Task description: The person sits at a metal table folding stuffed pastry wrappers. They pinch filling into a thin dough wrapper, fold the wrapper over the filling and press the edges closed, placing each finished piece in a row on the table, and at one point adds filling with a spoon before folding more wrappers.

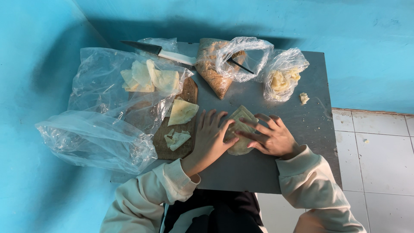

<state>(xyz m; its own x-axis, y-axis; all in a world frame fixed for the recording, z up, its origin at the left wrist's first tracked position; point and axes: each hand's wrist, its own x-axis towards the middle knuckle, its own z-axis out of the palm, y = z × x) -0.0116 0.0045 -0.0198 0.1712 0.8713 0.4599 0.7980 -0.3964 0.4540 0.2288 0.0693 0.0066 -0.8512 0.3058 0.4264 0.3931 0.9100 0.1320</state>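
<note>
Both hands press flat on a pale folded pastry sheet (239, 129) lying on the grey counter (302, 116), just right of the wooden cutting board (172, 142). The left hand (210, 138) lies open with its fingers spread over the sheet's left edge; the right hand (271, 137) rests its open fingertips across the right side; neither hand is clenched. To fold well, I judge, the left hand should pin the lower layer while the right creases along the edge, keeping corners aligned so the thin sheet does not tear. More cut sheets (183, 112) lie on the board, a knife (159, 52) and a bag of crumbs (213, 71) behind.
</note>
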